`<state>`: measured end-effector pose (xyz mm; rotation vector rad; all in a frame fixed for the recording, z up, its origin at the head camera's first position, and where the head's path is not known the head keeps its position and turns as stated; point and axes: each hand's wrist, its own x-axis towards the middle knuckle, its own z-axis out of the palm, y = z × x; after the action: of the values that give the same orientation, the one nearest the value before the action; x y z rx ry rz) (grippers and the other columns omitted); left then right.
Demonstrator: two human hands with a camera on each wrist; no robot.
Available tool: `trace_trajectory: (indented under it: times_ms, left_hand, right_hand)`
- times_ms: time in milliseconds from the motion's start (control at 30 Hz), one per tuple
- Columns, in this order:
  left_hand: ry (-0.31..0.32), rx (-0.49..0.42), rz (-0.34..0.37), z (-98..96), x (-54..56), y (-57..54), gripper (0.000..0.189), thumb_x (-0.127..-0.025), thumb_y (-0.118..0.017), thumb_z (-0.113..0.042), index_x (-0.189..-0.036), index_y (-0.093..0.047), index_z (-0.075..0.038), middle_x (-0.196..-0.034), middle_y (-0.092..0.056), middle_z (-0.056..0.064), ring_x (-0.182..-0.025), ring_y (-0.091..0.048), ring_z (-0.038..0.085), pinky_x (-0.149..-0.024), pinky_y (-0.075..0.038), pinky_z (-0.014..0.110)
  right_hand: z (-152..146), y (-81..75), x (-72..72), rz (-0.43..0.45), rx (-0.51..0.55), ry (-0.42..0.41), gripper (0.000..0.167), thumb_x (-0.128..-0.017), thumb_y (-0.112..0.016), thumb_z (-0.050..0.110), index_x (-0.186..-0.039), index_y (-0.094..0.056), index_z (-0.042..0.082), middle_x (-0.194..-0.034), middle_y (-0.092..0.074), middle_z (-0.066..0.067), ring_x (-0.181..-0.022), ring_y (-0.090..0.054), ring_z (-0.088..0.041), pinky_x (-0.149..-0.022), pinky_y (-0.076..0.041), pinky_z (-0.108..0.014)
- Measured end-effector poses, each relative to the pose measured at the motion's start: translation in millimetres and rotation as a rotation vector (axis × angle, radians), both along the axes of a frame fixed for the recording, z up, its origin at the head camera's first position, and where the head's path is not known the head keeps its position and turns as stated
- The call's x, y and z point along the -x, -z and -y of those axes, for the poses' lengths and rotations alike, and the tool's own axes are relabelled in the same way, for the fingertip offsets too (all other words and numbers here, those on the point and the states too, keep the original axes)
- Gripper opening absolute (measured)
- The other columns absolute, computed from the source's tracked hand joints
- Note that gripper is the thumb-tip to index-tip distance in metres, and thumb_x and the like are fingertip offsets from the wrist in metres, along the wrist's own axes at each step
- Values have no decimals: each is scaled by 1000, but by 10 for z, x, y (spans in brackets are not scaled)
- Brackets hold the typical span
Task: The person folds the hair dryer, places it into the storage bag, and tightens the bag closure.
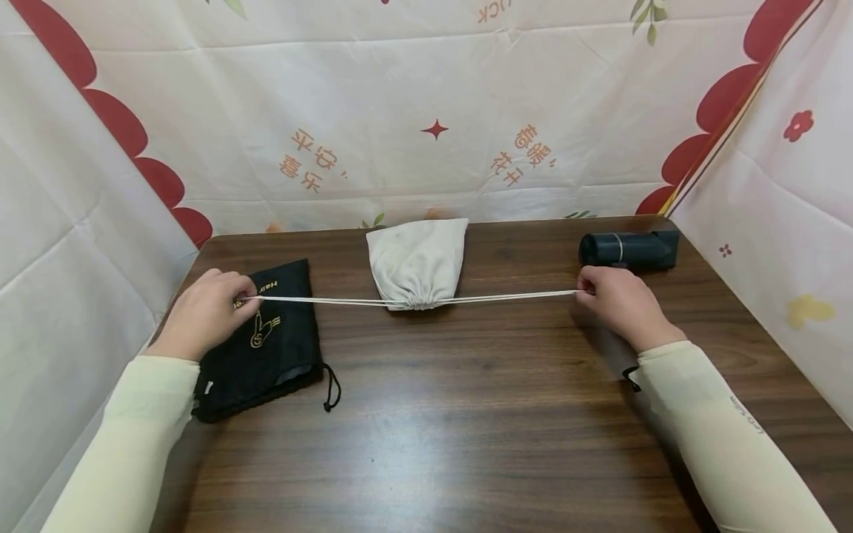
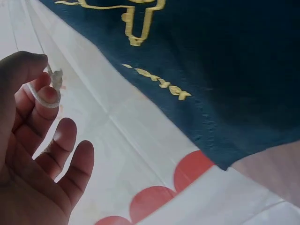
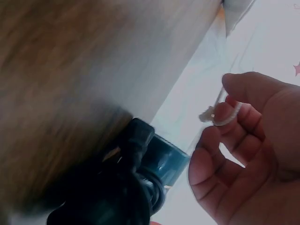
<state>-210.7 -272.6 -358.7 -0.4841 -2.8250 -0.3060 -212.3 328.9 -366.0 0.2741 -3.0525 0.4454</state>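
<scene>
Brown table (image 1: pixel 466 385) with a black bag (image 1: pixel 273 359) and a white bag (image 1: pixel 420 259).
The black bag lies at the left; the white bag lies midway across, towards the far edge, its gathered mouth facing the person. A dark device (image 1: pixel 629 250) rests near the far right corner. The left hand (image 1: pixel 206 307), above the black bag, and the right hand (image 1: pixel 620 303), before the device, each pinch an end of the white bag's taut cords (image 1: pixel 509 297).
</scene>
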Motion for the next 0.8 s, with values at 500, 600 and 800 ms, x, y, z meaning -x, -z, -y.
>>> trace_trajectory:
  times_ms: [500, 600, 800]
  left_hand:
    - [-8, -172, 199, -354, 407, -175, 13, -96, -62, -15, -90, -65, -4, -75, -57, 8, -70, -50, 26, -65, -43, 41]
    - [14, -206, 217, -469, 498, -180, 13, -96, -62, -14, -93, -65, -2, -84, -59, 12, -76, -52, 28, -70, -44, 43]
    - [96, -277, 310, -674, 594, -154, 31, -98, -63, -25, -120, -62, -2, -124, -55, 18, -110, -57, 34, -93, -45, 53]
  right_hand:
    - [216, -16, 179, 58, 34, -8, 10, -96, -62, 13, -91, -59, 4, -81, -56, -12, -72, -52, -28, -62, -44, -40]
    - [248, -9, 234, 64, 82, -20, 8, -96, -63, 11, -93, -60, 4, -84, -56, -12, -75, -52, -29, -63, -44, -40]
    - [299, -30, 306, 62, 145, -60, 13, -96, -62, 12, -104, -61, 1, -103, -58, -19, -88, -56, -32, -72, -48, -46]
